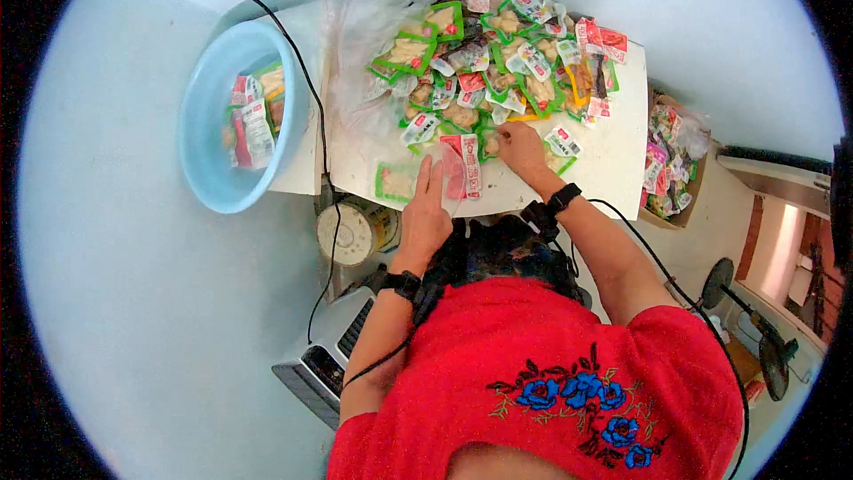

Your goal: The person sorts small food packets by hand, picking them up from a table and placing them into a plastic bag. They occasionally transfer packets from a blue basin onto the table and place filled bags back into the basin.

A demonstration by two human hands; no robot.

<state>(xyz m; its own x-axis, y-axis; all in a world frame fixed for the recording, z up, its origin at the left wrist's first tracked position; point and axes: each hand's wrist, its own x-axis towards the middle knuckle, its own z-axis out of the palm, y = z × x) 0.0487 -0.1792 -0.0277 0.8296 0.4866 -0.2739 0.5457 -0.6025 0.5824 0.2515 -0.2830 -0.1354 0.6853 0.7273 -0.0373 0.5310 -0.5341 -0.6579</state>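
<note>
My left hand (426, 220) is at the table's near edge, its visible fingers pointing away from me along a clear plastic bag (454, 180); its thumb is hidden. A red-and-white packet (471, 164) shows beside the bag, and a green-edged packet (394, 183) lies left of my fingers. My right hand (524, 153) has its fingertips pinched on a small green-edged food packet (491, 144) at the near side of the pile. This pile of sealed food packets (506, 62), edged green, white, red and yellow, covers much of the table.
The white table (622, 138) has a heap of clear plastic bags (364, 62) at its left. A blue basin (197, 138) with several packets stands left. A carton (697, 191) of packets is at right. A black cable (302, 62) crosses the left side; a round lidded bucket (345, 236) stands below.
</note>
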